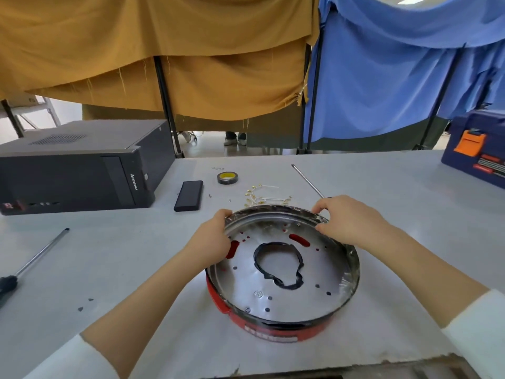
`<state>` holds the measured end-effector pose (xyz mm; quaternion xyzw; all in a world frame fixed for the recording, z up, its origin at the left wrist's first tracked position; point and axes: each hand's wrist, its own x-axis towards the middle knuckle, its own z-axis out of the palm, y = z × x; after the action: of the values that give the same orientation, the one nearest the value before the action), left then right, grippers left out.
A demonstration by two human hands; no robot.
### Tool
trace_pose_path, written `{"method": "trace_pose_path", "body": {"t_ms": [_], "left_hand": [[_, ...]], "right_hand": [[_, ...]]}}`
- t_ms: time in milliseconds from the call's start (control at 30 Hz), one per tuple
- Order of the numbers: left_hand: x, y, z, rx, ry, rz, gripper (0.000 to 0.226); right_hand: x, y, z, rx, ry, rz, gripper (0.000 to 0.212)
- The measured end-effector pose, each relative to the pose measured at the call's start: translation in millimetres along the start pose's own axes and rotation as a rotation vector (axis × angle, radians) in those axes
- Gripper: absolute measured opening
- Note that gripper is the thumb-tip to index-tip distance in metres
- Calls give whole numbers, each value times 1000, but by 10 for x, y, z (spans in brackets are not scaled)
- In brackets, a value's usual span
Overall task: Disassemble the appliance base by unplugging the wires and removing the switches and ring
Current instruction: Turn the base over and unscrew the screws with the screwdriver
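At the far left edge of the frame a screwdriver lies on the pale surface, its shaft angled up toward the black computer case in the upper left. Right of the case sit a slim black rectangular block, a roll of black tape with a yellow core, and a scatter of small brass terminals and white wire pieces. In the centre of the frame, on the near half of the surface, stands the appliance base: a round red shell whose rim is lined with a black band, holding a shiny silver metal plate with small holes, two red slots and a large irregular central opening edged in black. A grey metal ring follows the far rim and appears lifted slightly at that side. The left hand grips the upper left of the rim, its fingers curled over the edge and the thumb inside. The right hand holds the upper right of the rim, fingers bent and pinching the edge. Behind that hand a long thin metal rod lies diagonally, and a blue toolbox with an orange latch sits at the right edge.
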<state>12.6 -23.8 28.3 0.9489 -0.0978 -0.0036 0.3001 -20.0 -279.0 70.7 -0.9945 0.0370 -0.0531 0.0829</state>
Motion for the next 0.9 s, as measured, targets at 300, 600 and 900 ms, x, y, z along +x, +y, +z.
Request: {"method": "trace_pose_path", "body": {"t_ms": [300,600,900], "left_hand": [[-298,60,-103,156,-36,-77,52],[168,445,-153,335,-174,194,42],[166,194,7,286,-35,65,34]], "right_hand": [[-4,52,109,-132,-55,11,31],[132,-80,83,-284,-6,-161,28],[153,56,-47,-315,36,-181,29]]}}
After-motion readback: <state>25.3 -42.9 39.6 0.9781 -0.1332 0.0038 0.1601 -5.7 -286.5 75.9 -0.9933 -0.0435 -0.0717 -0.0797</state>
